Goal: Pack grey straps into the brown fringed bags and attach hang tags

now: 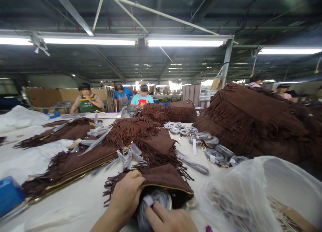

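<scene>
A brown suede fringed bag [163,178] lies open-mouthed on the white table right in front of me. My left hand [125,195] grips the bag's left edge at the gold zip opening, fingers curled. My right hand [171,220] presses a grey wrapped bundle [156,205] at the bag's mouth, fingers closed on it. The bundle is partly inside the bag.
More brown fringed bags [75,165] lie flat at left and centre; a tall heap of them [254,121] rises at right. Rolled grey straps [213,155] sit in a row. A clear plastic bag [251,195] is at lower right, a blue box [8,195] at lower left. Three people work at the far side.
</scene>
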`<state>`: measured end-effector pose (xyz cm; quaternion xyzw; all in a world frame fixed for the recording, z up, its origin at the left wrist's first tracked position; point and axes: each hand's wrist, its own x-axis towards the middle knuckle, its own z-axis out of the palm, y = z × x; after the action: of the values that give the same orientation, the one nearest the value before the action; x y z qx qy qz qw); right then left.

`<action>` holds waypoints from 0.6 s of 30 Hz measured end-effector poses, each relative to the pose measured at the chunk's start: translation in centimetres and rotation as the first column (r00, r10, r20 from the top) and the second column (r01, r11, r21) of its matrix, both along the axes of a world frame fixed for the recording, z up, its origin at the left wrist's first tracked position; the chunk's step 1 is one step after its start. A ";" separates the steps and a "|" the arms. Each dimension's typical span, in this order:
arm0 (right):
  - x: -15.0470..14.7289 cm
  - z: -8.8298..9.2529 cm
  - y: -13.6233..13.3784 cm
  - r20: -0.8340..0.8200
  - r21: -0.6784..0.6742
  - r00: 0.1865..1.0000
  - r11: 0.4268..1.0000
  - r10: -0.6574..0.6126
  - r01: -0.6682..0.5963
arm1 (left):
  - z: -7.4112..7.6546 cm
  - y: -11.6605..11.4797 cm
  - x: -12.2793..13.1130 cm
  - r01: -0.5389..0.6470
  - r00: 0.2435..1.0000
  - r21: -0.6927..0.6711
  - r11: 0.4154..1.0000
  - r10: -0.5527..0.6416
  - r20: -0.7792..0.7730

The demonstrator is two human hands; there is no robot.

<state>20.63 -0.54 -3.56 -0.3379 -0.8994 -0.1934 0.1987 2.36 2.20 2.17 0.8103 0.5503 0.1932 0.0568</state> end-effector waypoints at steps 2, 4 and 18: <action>-2.3 -0.2 1.6 0.017 -0.070 0.987 0.984 -0.162 0.162 | 0.2 -0.2 0.4 0.015 1.000 -0.012 1.000 -0.015 0.000; -4.0 -1.0 2.6 0.038 -0.162 0.977 0.964 -0.210 0.213 | -0.3 -0.3 0.0 0.008 1.000 -0.030 1.000 -0.008 0.000; 7.7 1.9 1.2 -0.443 -0.426 0.896 0.876 0.019 -0.229 | -1.3 -3.4 -9.4 -0.106 0.986 -0.339 0.935 0.143 0.086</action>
<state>28.29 0.65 -1.63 -0.3499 -0.8739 0.1209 0.3151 -7.01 -1.23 0.83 0.7406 0.6215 0.1445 0.2106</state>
